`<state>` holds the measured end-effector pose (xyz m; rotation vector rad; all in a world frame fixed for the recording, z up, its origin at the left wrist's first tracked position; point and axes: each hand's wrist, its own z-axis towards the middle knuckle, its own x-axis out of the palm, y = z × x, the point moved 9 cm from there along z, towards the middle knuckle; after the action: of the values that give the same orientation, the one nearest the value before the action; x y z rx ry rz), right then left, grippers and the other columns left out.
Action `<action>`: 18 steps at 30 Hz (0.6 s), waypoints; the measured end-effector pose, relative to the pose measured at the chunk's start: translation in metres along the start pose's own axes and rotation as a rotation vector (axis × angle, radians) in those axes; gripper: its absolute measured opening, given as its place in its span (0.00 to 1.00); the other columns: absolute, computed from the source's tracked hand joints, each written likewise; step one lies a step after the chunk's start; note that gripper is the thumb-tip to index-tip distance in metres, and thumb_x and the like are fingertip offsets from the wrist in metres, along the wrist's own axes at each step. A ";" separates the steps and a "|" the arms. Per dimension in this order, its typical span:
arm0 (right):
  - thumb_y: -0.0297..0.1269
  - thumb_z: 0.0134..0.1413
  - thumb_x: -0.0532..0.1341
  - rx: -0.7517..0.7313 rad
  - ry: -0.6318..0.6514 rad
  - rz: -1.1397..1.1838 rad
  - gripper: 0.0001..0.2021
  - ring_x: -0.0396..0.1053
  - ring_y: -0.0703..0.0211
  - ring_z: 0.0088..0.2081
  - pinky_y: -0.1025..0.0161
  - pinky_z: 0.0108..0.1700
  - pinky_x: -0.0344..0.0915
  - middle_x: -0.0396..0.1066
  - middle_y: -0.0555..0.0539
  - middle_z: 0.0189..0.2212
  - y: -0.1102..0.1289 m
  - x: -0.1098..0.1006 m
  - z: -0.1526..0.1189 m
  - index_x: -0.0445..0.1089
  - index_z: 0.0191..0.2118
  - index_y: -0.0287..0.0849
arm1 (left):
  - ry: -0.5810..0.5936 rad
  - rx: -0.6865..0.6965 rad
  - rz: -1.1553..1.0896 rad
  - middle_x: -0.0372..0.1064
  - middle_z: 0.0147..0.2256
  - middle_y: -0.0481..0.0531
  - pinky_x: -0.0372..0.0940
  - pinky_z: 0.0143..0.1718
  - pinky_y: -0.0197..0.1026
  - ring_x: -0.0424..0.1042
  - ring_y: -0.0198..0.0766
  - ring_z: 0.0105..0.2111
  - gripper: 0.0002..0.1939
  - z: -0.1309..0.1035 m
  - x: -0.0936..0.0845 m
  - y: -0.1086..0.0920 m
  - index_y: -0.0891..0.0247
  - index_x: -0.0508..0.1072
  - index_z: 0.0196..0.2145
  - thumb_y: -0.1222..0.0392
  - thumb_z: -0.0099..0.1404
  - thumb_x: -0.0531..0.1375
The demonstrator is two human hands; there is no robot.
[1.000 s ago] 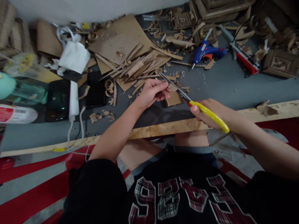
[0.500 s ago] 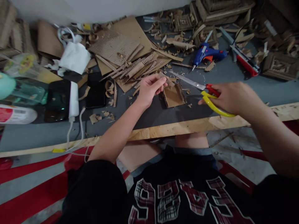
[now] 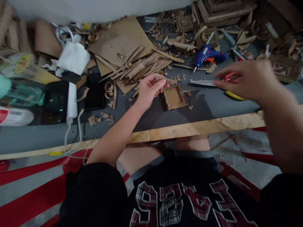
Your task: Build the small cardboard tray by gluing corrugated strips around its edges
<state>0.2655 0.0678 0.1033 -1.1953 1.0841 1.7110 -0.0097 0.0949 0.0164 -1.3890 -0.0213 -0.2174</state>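
Note:
My left hand (image 3: 150,90) pinches a narrow strip of corrugated cardboard (image 3: 169,82) between thumb and fingertips. Just below the strip, a small square cardboard tray (image 3: 175,98) with corrugated edging lies on the grey tabletop. Over to the right, a pair of scissors (image 3: 203,83) rests with its blades pointing left and one red and one yellow handle loop. Above those handles is my right hand (image 3: 246,78), blurred by motion, its thumb and fingers apart and partly covering the loops.
A blue glue gun (image 3: 209,57) lies behind the scissors. Cardboard strips and sheets (image 3: 115,47) are piled at the back. On the left are a white paper roll (image 3: 74,58), a dark phone (image 3: 94,91) and a white cable (image 3: 80,126). A wooden edge (image 3: 180,130) runs along the front.
The scissors have gone from my right hand's grip to lying on the tabletop, slightly further right. My right hand has risen and opened over the handles. My left hand still holds the strip.

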 end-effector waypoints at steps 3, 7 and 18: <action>0.47 0.59 0.66 -0.140 -0.081 0.361 0.16 0.78 0.53 0.39 0.59 0.37 0.72 0.82 0.42 0.42 0.059 0.021 0.014 0.79 0.48 0.44 | 0.017 0.077 0.046 0.70 0.20 0.44 0.56 0.21 0.32 0.63 0.26 0.19 0.21 -0.002 0.002 -0.009 0.61 0.79 0.25 0.40 0.53 0.73; 0.43 0.61 0.64 -0.149 -0.084 0.496 0.12 0.78 0.52 0.36 0.56 0.40 0.73 0.81 0.46 0.38 0.097 0.048 0.040 0.80 0.44 0.45 | 0.022 0.092 0.087 0.70 0.20 0.44 0.63 0.25 0.33 0.66 0.27 0.21 0.19 -0.003 0.001 -0.015 0.60 0.82 0.27 0.40 0.54 0.73; 0.47 0.60 0.61 -0.110 -0.167 0.351 0.09 0.75 0.45 0.44 0.46 0.51 0.71 0.76 0.43 0.33 0.064 0.063 0.041 0.75 0.39 0.50 | -0.203 0.142 0.204 0.75 0.25 0.47 0.62 0.21 0.32 0.69 0.28 0.22 0.22 0.011 -0.041 -0.003 0.59 0.83 0.34 0.36 0.63 0.65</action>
<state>0.1780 0.0913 0.0646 -0.9453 1.1591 2.1211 -0.0489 0.1105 0.0158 -1.2574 -0.0623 0.0942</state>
